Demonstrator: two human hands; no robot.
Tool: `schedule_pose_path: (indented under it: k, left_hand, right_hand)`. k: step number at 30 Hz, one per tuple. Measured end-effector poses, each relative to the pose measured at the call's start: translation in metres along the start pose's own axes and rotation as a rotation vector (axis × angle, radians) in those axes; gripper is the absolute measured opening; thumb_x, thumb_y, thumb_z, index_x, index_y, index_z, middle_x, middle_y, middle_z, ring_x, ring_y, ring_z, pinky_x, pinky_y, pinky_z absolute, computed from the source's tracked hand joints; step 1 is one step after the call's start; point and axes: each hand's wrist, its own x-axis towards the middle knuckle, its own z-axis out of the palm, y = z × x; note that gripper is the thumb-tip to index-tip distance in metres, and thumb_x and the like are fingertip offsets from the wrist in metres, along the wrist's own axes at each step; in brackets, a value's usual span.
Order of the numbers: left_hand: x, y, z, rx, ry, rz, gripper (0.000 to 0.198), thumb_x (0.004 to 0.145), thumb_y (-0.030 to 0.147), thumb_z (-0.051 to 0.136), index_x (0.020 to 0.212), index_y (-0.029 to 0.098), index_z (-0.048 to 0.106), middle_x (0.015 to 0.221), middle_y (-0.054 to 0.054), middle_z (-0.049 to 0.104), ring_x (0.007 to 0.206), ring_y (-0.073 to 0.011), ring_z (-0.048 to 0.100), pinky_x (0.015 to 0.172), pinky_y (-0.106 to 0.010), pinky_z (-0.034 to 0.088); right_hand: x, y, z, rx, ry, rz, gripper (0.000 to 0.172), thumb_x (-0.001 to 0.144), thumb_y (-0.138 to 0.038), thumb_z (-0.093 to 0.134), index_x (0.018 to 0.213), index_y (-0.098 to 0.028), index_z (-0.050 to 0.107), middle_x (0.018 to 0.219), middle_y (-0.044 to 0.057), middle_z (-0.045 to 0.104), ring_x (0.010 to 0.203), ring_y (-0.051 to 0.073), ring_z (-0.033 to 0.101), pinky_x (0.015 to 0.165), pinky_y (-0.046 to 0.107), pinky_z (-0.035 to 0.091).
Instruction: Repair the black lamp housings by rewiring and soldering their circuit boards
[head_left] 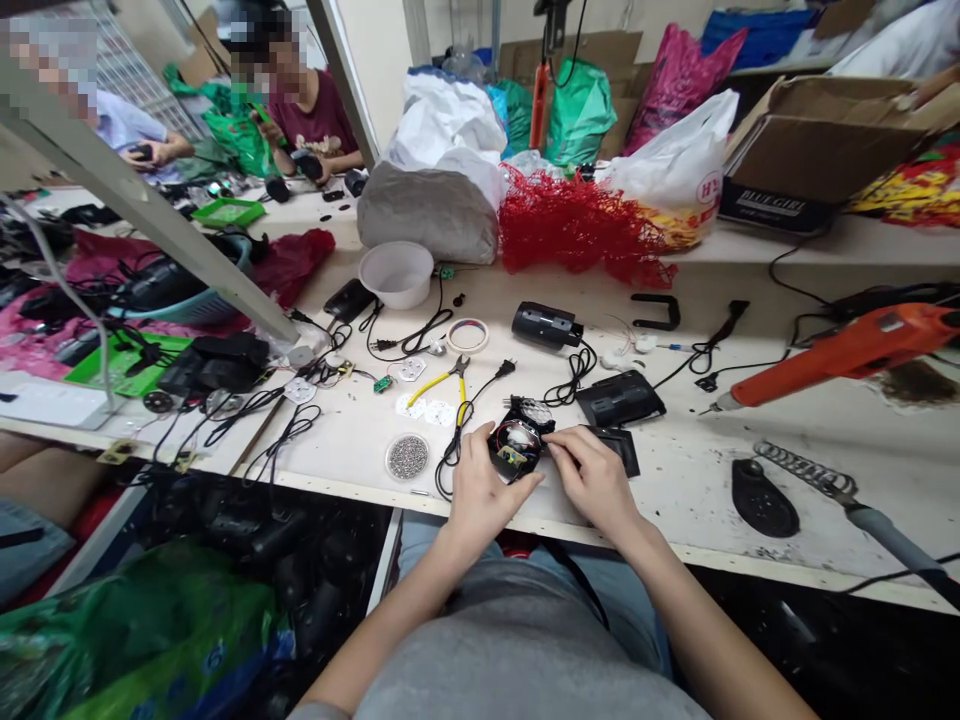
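Note:
An opened black device housing (516, 446) stands at the front of the bench, with wires and a small board showing inside. My left hand (487, 490) is closed around its left side, thumb along the near edge. At its right rim my right hand (592, 475) pinches with thumb and forefinger; whether a wire is also between those fingertips is too small to tell. Left of the housing lie yellow-handled pliers (436, 384) and a round dish of small screws (407, 457). A black cover piece (619, 398) and a flat dark part (619, 450) lie to the right.
An orange electric screwdriver (847, 358) hangs at the right, above a soldering iron (877, 525) in a coil holder. A black cylindrical body (546, 325), a tape roll (467, 336) and a white bowl (396, 274) stand farther back. Two people sit across at the left.

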Motion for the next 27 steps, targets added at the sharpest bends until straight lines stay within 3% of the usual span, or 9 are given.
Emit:
schedule_pose_path:
  k: [10, 19, 23, 27]
  left_hand:
    - [-0.005, -0.006, 0.003, -0.100, 0.108, 0.008, 0.077, 0.063, 0.035, 0.089, 0.126, 0.019, 0.050, 0.117, -0.011, 0.062, 0.106, -0.0271, 0.065, 0.087, -0.040, 0.058]
    - [-0.005, -0.007, 0.000, -0.058, 0.091, 0.003, 0.077, 0.062, 0.032, 0.090, 0.126, 0.019, 0.049, 0.110, -0.009, 0.062, 0.101, -0.0265, 0.066, 0.086, -0.039, 0.057]
    - [-0.005, -0.007, -0.002, -0.083, 0.053, -0.020, 0.074, 0.065, 0.032, 0.088, 0.126, 0.019, 0.049, 0.111, -0.008, 0.061, 0.102, -0.0262, 0.065, 0.085, -0.039, 0.056]
    - [-0.006, -0.010, -0.001, -0.120, 0.024, -0.019, 0.067, 0.067, 0.024, 0.080, 0.127, 0.019, 0.049, 0.113, -0.008, 0.060, 0.104, -0.0256, 0.064, 0.085, -0.038, 0.056]
  right_hand:
    - [0.005, -0.004, 0.004, 0.001, -0.023, 0.009, 0.019, 0.094, -0.017, 0.049, 0.092, -0.021, 0.068, 0.086, 0.006, 0.071, 0.080, 0.019, 0.069, 0.073, 0.031, 0.057]
    - [0.007, -0.010, 0.003, -0.012, -0.009, -0.022, 0.019, 0.094, -0.014, 0.049, 0.092, -0.021, 0.067, 0.085, 0.005, 0.071, 0.079, 0.018, 0.069, 0.071, 0.030, 0.057]
    - [-0.002, -0.027, -0.002, 0.053, 0.042, -0.118, 0.020, 0.094, -0.010, 0.050, 0.097, -0.020, 0.067, 0.087, 0.006, 0.068, 0.082, 0.017, 0.068, 0.072, 0.029, 0.057]
    - [-0.010, -0.037, -0.003, 0.042, -0.021, -0.267, 0.026, 0.094, -0.009, 0.050, 0.109, -0.018, 0.069, 0.100, 0.011, 0.068, 0.093, 0.020, 0.067, 0.077, 0.032, 0.059]
